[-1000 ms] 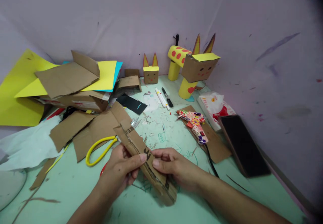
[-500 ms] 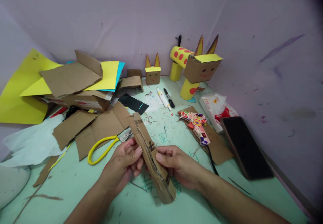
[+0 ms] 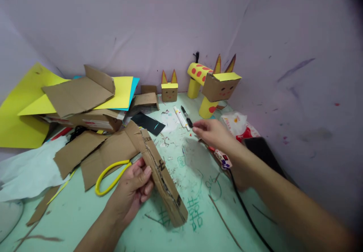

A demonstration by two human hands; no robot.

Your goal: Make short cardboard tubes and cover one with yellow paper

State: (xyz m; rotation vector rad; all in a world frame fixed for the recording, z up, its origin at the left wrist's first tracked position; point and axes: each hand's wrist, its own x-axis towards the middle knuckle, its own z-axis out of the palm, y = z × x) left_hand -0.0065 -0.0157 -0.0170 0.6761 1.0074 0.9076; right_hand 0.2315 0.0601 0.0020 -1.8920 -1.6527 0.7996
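Observation:
My left hand (image 3: 134, 185) is closed around the edge of a long folded cardboard strip (image 3: 163, 180), with the thumb on top. Brown and tilted toward me, the strip has a ragged seam and black print. My right hand (image 3: 211, 133) is stretched out over the table, its fingertips at the end of a black marker (image 3: 186, 116) lying there; whether they touch it I cannot tell. Two white markers (image 3: 181, 118) lie beside it. Beneath my right wrist, a flower-patterned glue gun (image 3: 224, 160) is partly hidden. Yellow-handled scissors (image 3: 99, 182) lie left of the strip, blades covered.
A yellow spotted cardboard animal (image 3: 208, 106) and a small box head with ears (image 3: 169, 93) stand by the wall. Cardboard pieces (image 3: 110, 153) and yellow sheets (image 3: 123, 89) pile up at left. A phone (image 3: 262, 151) and a tissue pack (image 3: 235, 121) are at right.
My right hand has let go of the cardboard strip and moved forward to the black marker, over the glue gun. My left hand still holds the strip. The view has shifted slightly.

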